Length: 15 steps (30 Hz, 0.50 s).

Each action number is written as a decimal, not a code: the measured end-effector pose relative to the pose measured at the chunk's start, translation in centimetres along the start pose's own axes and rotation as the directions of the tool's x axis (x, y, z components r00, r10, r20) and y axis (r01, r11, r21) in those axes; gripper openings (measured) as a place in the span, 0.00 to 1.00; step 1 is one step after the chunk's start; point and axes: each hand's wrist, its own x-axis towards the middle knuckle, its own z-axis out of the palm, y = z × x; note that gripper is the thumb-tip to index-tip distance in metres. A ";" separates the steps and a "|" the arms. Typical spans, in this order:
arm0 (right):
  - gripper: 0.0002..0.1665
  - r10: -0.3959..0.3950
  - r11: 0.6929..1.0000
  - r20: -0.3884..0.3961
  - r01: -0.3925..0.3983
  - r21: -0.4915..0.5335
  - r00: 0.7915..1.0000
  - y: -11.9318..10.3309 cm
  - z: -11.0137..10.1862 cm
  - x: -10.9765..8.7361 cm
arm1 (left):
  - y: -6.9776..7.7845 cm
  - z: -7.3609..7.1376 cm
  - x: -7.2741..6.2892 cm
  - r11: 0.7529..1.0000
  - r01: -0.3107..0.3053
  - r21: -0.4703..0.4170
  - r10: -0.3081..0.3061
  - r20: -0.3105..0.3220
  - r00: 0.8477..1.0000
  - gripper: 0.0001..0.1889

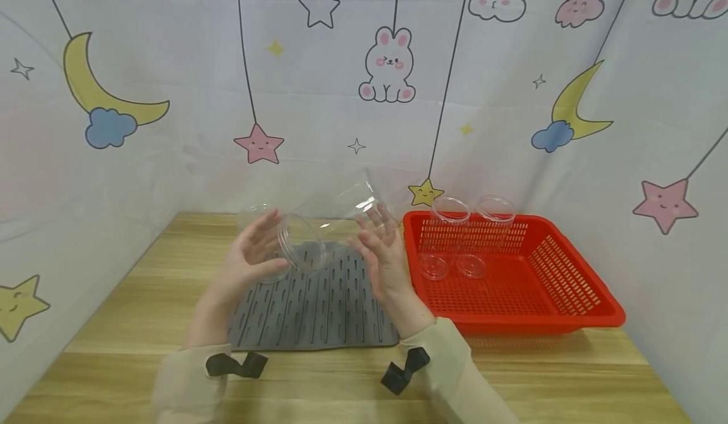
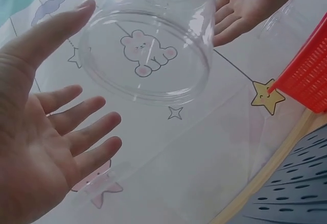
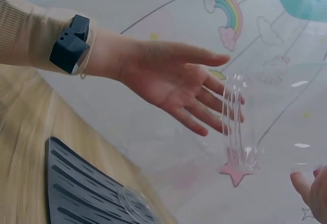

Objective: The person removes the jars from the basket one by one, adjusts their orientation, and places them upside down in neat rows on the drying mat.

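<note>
A clear plastic jar is tilted in the air above a grey ridged mat, its ringed rim facing down and to the left. My right hand holds the jar near its far end, fingers around its side and partly seen through the plastic. Beside the rim is my left hand, thumb and fingers spread; the left wrist view shows the palm with nothing in its grasp. Behind the left hand, another clear jar stands on the mat, partly hidden.
To the right sits a red perforated basket. Two clear jars stand upright at its left side, one jar beside a second jar. The wooden table meets a patterned cloth backdrop behind.
</note>
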 end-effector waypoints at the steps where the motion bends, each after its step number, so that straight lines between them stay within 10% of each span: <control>1: 0.72 -0.007 1.000 -0.001 0.007 -0.013 1.000 0.0 0.0 0.1 | -0.1 -0.3 -0.1 1.000 -0.019 0.001 0.019 -0.006 1.000 0.40; 15: 0.58 -0.092 0.955 -0.041 0.076 -0.288 0.995 1.4 0.2 1.2 | -1.8 -4.9 -2.1 0.993 -0.094 -0.077 0.077 -0.195 0.978 0.23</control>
